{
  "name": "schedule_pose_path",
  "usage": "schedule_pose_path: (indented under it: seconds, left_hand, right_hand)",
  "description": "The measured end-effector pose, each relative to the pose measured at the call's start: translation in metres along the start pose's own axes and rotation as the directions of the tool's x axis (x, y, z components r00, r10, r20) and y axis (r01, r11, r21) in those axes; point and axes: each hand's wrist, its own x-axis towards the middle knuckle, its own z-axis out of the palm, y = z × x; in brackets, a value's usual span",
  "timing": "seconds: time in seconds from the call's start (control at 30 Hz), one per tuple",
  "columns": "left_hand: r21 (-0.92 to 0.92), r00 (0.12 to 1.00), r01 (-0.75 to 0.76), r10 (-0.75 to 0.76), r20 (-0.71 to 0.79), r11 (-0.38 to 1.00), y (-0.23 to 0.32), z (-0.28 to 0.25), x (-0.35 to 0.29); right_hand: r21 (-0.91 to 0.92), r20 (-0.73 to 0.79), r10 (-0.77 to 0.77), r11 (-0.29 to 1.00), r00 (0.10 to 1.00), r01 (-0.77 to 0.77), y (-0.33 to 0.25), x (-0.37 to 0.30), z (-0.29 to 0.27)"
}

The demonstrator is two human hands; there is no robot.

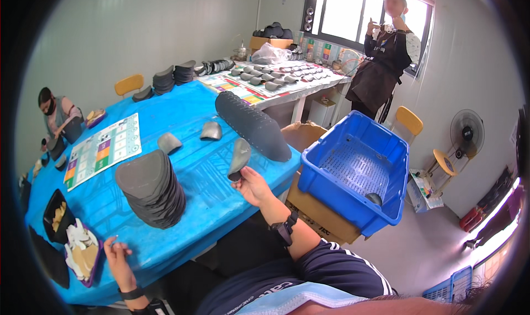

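My right hand (254,187) pinches the lower end of a curved, dark grey shell-like piece (239,156) and holds it up above the blue-covered table (207,174). Near the table's front left edge, my left hand (120,265) is raised with its fingers loosely bent and apart. A tiny white speck shows at its fingertip, too small to name. Beside that hand lies a purple-rimmed tray (97,258) heaped with white and tan scraps. A tall stack of dark curved pieces (152,188) stands between my hands. Two loose curved pieces, one grey (169,143) and one shinier (211,131), rest beyond it.
A long black dotted half-round form (251,124) lies along the table's right side. The blue plastic crate (353,171) sits on cardboard boxes at the right. One person (61,116) sits at the far left; another (386,55) stands by the window. A printed sheet (105,149) lies left.
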Motion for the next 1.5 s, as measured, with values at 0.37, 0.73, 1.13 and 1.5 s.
schedule_pose_path:
  seconds: [0.37, 0.73, 1.13, 1.5]
  left_hand:
    - [-0.090, 0.982, 0.043, -0.025, 0.189, 0.995, -0.022, -0.030, 0.008]
    - [-0.156, 0.986, 0.060, -0.034, 0.165, 0.986, -0.017, -0.025, 0.005]
    - [-0.163, 0.978, 0.062, -0.027, 0.205, 0.985, -0.023, -0.032, 0.008]
    - [-0.138, 0.989, 0.046, -0.026, 0.148, 0.989, -0.019, -0.026, 0.007]
  right_hand:
    - [0.021, 0.000, -0.011, 1.000, 1.000, 0.011, 0.000, 0.001, -0.006]
    - [0.030, -0.032, -0.004, 1.000, 0.999, 0.005, 0.002, 0.002, -0.006]
    - [0.030, -0.062, -0.002, 1.000, 0.998, 0.004, 0.001, 0.001, -0.003]
    - [0.078, 0.032, -0.010, 0.997, 0.999, 0.007, 0.002, 0.004, -0.011]
